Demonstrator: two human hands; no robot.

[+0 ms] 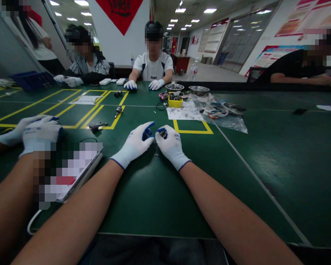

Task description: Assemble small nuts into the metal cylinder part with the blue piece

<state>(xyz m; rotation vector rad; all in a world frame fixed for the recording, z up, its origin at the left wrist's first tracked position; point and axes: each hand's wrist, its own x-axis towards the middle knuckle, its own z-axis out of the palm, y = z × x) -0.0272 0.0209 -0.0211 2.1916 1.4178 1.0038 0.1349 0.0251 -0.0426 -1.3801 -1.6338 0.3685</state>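
Observation:
Both of my hands wear white gloves with blue palms and are held close together over the green table. My right hand (171, 142) is closed round a small round metal part (163, 134), whose ring-like end shows between thumb and fingers. Facing it, my left hand (135, 142) has its fingers curled in toward the thumb; whatever lies inside is dark and I cannot make it out. Below the fingertips, small pale rings (156, 155) lie on the green tabletop (157, 195).
At left are a co-worker's gloved hands (41, 132) and a phone-like device (74, 173). Dark metal parts (96, 127) lie near yellow tape. Ahead stand a yellow box (175, 101), metal bowls (199, 89) and a plastic bag (228, 119). Other people sit across the table.

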